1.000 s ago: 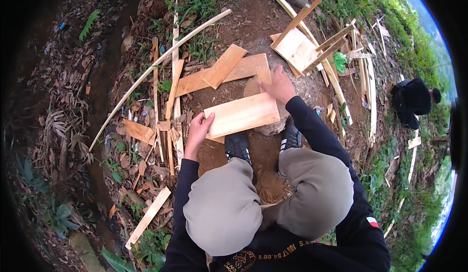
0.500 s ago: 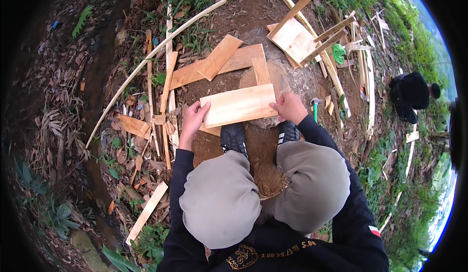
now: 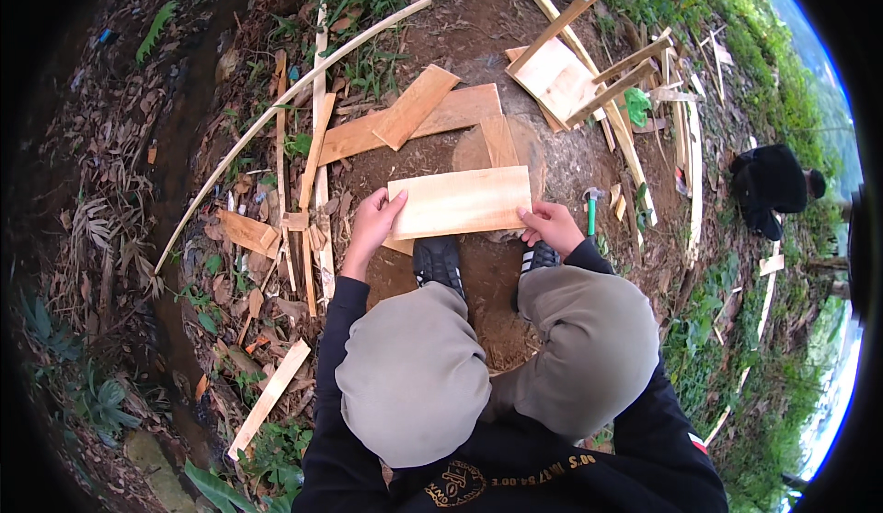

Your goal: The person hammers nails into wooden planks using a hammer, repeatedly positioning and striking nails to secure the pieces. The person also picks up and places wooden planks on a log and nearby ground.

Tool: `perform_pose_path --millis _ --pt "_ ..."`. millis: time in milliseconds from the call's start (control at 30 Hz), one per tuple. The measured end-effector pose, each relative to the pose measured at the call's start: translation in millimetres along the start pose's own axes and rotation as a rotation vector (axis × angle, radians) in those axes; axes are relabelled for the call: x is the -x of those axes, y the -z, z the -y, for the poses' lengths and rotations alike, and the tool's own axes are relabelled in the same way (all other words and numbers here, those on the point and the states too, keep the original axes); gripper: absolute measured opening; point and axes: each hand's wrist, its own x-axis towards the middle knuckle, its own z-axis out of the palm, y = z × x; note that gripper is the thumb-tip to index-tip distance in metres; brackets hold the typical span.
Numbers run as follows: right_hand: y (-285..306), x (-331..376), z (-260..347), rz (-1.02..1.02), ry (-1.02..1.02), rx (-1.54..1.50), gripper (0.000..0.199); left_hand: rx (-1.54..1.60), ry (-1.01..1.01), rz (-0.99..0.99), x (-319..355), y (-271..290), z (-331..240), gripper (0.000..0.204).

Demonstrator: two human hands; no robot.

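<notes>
I hold a pale rectangular wooden board [image 3: 460,202] flat in front of my knees, above my black shoes. My left hand [image 3: 373,226] grips its left short edge. My right hand [image 3: 550,226] grips its lower right corner. Under the board lies a round stump [image 3: 543,159] with another plank [image 3: 498,140] across it. A hammer with a green handle [image 3: 591,209] lies on the ground just right of my right hand.
Longer planks [image 3: 414,113] and thin strips [image 3: 317,159] lie on the dirt ahead and to the left. A long bent pale strip [image 3: 276,108] arcs at left. A square wooden frame piece [image 3: 556,76] sits upper right. Another person in black [image 3: 773,186] crouches at right.
My right hand came back from the far planks to the board's right end. Both hands have drawn the board nearer to me and levelled it.
</notes>
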Motion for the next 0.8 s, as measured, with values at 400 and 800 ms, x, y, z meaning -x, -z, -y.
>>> perform_pose_path --millis 400,800 --pt "-6 11 3 0.015 0.055 -0.279 0.034 0.099 0.020 -0.050 21 -9 -3 0.030" --pt "-1 28 33 -0.005 0.103 -0.360 0.034 0.315 -0.106 -0.051 18 -5 -61 0.025"
